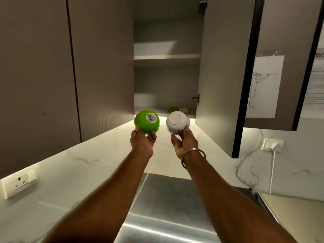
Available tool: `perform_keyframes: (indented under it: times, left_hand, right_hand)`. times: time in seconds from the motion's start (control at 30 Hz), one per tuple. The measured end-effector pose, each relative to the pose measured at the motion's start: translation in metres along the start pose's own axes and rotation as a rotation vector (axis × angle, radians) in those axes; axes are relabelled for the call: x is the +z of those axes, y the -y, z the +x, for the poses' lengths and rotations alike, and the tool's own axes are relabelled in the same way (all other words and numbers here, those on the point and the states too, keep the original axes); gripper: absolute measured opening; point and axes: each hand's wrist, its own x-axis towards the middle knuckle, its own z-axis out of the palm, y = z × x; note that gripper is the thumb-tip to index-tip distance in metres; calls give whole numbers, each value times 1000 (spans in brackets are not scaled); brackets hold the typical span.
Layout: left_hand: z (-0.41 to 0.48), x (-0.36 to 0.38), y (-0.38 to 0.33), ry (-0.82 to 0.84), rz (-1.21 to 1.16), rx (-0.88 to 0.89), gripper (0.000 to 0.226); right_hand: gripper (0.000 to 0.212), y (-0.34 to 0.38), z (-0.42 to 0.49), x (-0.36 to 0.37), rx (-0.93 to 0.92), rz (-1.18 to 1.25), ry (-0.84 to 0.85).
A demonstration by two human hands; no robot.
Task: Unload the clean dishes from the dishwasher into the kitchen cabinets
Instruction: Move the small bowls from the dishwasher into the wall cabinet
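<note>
The left hand (142, 141) gripped a green bowl (147, 124) and the right hand (185, 143) a white bowl (178, 122), both bases facing the camera, raised before the open cabinet (166, 57). On its bottom shelf a green shape (173, 109) and a pale shape (183, 109) sat half hidden, too blurred to identify.

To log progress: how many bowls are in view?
2 for sure: green bowl in the left hand, white bowl in the right hand. Blurred shapes on the lower shelf may be more.
</note>
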Motion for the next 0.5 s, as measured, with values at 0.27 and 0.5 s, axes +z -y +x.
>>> perform_keyframes:
  times: [0.27,0.5]
  left_hand:
    - [71,84,-19,108,27,85,14]
    - [158,153,-40,135,198,312,26]
  right_hand:
    - [24,19,85,76,-90,53,69]
    - [32,52,157,160,-338,-93,87]
